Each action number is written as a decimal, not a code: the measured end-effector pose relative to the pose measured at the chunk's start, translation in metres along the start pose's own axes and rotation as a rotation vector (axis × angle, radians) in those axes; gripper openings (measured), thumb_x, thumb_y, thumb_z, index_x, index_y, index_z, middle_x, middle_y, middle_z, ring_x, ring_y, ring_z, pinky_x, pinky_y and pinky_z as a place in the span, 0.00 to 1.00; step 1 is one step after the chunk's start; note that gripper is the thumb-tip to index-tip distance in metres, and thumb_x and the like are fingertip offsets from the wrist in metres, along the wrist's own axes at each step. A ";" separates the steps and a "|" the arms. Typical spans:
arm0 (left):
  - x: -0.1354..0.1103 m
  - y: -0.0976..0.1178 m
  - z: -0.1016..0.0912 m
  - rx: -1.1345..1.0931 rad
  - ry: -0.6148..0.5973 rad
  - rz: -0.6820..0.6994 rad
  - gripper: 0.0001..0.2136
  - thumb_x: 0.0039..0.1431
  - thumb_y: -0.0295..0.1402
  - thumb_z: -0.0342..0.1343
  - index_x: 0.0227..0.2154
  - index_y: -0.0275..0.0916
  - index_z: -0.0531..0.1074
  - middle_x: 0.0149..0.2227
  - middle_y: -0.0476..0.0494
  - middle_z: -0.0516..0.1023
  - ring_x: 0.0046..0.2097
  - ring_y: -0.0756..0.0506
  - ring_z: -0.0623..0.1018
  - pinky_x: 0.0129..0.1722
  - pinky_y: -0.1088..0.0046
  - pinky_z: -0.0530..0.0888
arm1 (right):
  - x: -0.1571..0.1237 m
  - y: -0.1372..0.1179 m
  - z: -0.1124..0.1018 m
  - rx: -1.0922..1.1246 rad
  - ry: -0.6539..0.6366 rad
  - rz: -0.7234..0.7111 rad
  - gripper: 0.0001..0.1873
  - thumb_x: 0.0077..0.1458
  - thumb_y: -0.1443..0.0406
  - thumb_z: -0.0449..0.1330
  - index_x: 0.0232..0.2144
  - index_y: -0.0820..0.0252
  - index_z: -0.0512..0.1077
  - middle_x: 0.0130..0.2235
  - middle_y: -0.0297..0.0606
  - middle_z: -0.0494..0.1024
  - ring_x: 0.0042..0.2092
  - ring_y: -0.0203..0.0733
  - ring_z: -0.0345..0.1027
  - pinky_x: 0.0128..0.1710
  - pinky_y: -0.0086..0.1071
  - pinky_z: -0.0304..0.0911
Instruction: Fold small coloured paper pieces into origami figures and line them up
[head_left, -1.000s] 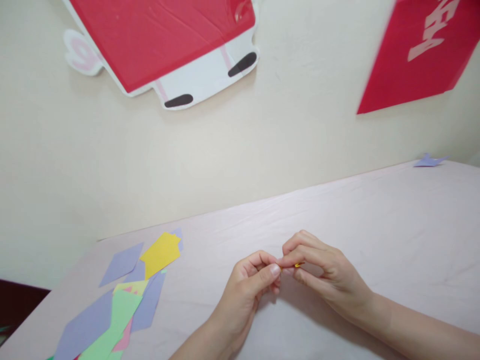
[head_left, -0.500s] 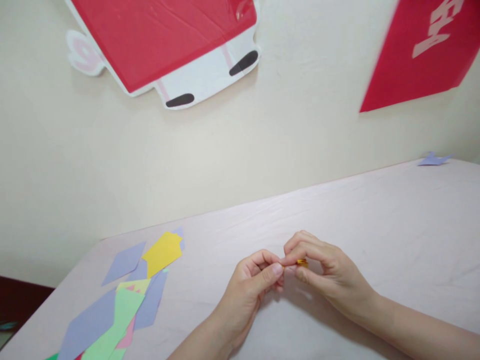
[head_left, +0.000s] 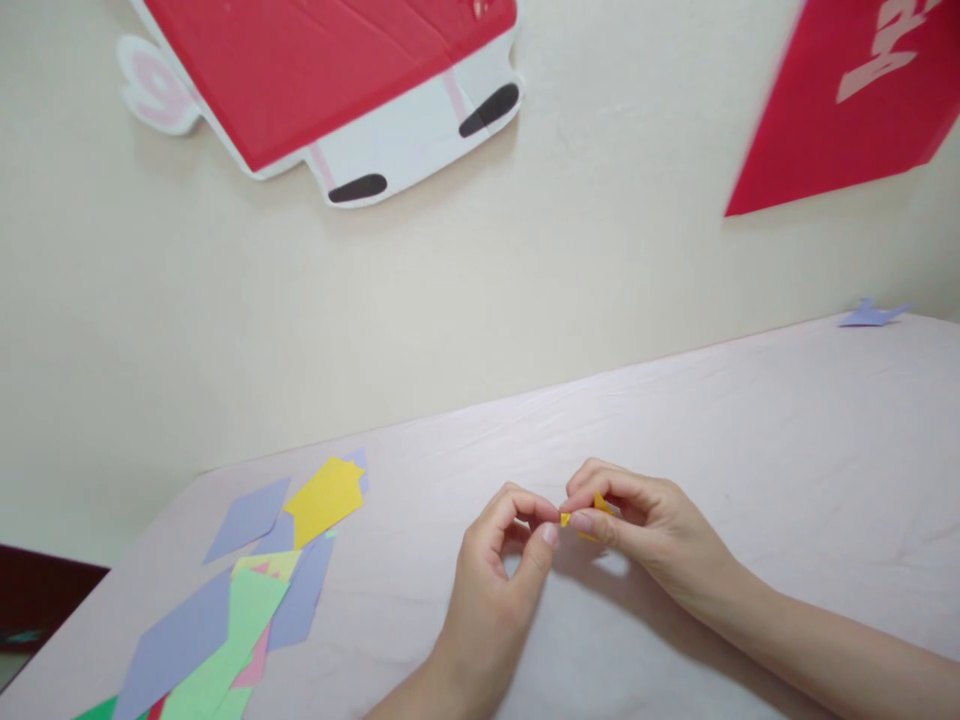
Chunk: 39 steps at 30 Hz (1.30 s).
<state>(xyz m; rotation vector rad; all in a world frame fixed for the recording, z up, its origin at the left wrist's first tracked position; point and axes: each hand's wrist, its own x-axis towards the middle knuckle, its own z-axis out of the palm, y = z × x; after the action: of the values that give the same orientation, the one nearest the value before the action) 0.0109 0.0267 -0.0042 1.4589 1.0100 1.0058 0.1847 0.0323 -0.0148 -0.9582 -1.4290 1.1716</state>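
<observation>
A small folded piece of yellow paper [head_left: 565,519] is held above the table between my two hands. My right hand [head_left: 660,535] pinches it between thumb and fingers, which hide its middle; a yellow point sticks up behind the thumb and a little shows below. At its left tip, my left hand [head_left: 499,570] has thumb and index finger curled together, the index fingertip touching the paper. The paper's full shape cannot be made out.
Loose sheets lie at the left: a yellow piece [head_left: 326,503], a light green strip [head_left: 225,645], a purple sheet [head_left: 180,635] and others overlapping. A purple folded paper figure [head_left: 872,315] stands at the far right of the pale table [head_left: 420,480], by the wall [head_left: 600,270].
My left thumb has dropped slightly away from the index finger, and the yellow tip now shows between the hands. More yellow paper is visible behind my right thumb. The view has shifted slightly.
</observation>
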 end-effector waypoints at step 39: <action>0.008 0.000 -0.004 -0.047 -0.077 -0.133 0.09 0.53 0.35 0.63 0.31 0.37 0.71 0.30 0.49 0.72 0.31 0.50 0.70 0.31 0.76 0.67 | -0.001 -0.009 0.000 -0.267 -0.020 -0.150 0.06 0.59 0.67 0.59 0.30 0.57 0.74 0.32 0.34 0.74 0.38 0.40 0.67 0.39 0.32 0.60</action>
<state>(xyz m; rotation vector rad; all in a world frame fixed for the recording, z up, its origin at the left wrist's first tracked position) 0.0097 0.0352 -0.0035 1.3637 1.0073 0.8657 0.1846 0.0298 -0.0064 -1.0028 -1.6721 0.8970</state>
